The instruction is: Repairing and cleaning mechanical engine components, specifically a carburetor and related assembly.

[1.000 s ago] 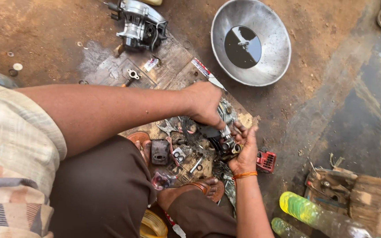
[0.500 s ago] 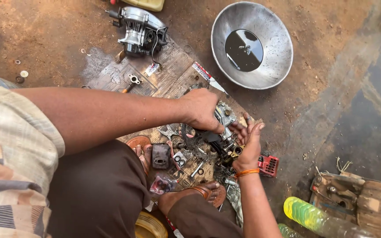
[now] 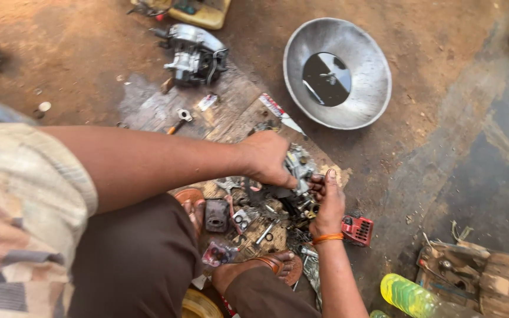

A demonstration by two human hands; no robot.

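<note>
Both hands have lifted slightly: left hand [image 3: 269, 158] and right hand [image 3: 327, 200] together clamp a small grey metal carburettor [image 3: 299, 171], at six o'clock from the dented steel basin [image 3: 378, 88].

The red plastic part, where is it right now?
In the head view the red plastic part lies on the ground lower right of centre, just right of the right hand's wrist and its orange bracelet.

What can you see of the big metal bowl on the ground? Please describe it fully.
The metal bowl is wide, round and shallow, of dull grey metal with a scuffed, dusty inside. It sits upright on the bare dirt ground, beyond the person's hands and past the wooden board. A dark, shiny pool of liquid lies at its bottom, with a small metal part in it. Nothing outside appears to touch it.
</note>
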